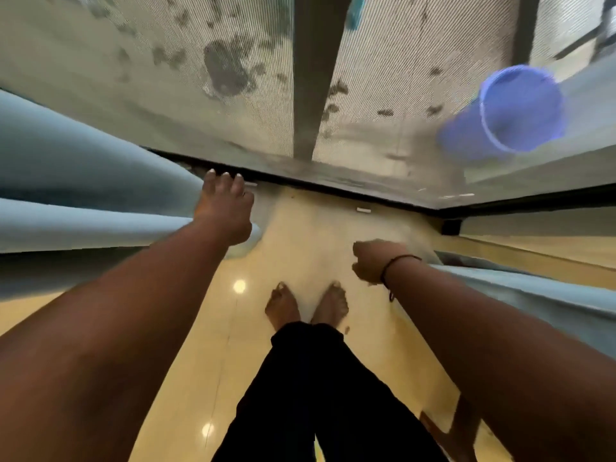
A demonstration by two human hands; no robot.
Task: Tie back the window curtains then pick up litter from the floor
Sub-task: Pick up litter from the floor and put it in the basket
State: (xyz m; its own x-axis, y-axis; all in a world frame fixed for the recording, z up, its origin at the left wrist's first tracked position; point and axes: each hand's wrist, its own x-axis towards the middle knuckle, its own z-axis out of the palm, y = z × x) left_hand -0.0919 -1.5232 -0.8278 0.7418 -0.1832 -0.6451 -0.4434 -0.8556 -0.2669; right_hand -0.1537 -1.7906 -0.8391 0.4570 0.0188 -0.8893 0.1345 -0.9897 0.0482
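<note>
- At the window, your left hand (224, 211) lies flat, fingers straight, against the left curtain (83, 181), a pale blue-grey cloth gathered in thick rounded folds.
- To your right, the right curtain (533, 295) is the same blue-grey cloth, and your right hand (370, 261) is curled at its edge; you cannot tell whether the fingers pinch the fabric, since they are turned away from the camera.
- Both curtains run out of frame at the sides, so their full length is hidden.
- Their folds run long from the frame edges toward the floor (293, 235) at the window's base, meeting near your bare feet (306, 306).
- A small white scrap (363, 210) lies on the floor just beside the window track (333, 186); it is too blurred to identify.
- Beyond the mesh, a blue bucket (513, 111) shows, smeared by motion.
</note>
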